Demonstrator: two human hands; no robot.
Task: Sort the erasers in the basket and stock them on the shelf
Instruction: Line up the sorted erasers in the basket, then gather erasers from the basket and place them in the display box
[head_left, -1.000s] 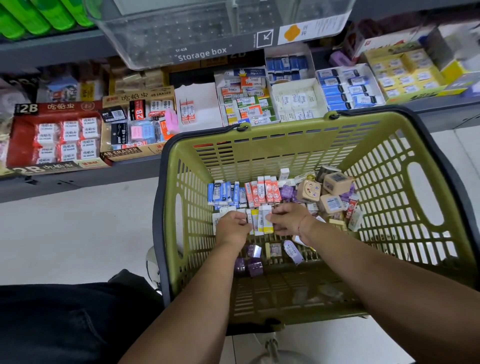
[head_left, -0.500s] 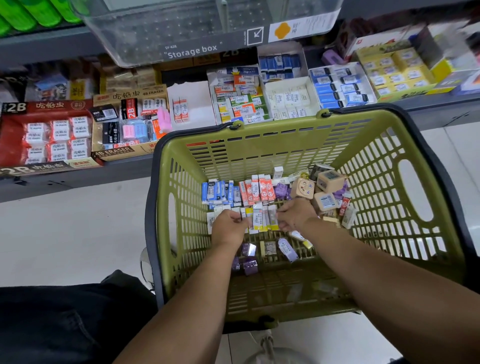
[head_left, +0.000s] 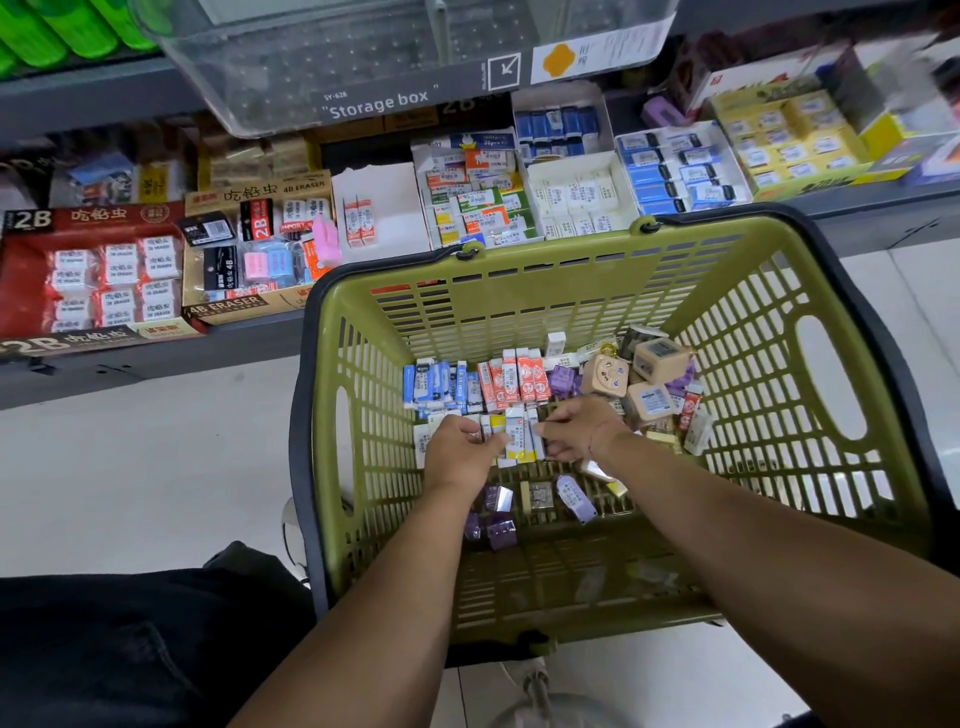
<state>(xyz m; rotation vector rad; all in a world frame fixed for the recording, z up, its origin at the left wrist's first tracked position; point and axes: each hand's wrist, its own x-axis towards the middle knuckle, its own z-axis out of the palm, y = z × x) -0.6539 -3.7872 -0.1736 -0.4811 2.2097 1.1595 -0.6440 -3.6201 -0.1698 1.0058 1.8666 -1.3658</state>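
On the shelf (head_left: 156, 358), a red box (head_left: 31, 270) of wrapped white erasers is seen at the far left, with a tan box (head_left: 249, 306) of mixed erasers just beside it. A green basket (head_left: 519, 301) is set in front of the shelf, on the pale floor. Along its far wall, blue erasers (head_left: 436, 384) are lined up, and red erasers (head_left: 511, 382) are stood touching them on the right. Just nearer, a row of yellow erasers (head_left: 514, 436) is held between both hands. The left hand (head_left: 460, 454) is curled onto the row's left end, and the right end is pinched by the right hand (head_left: 582, 428). Purple erasers (head_left: 498, 525) are scattered below the hands. Beige blocks (head_left: 649, 379) are piled at the right.
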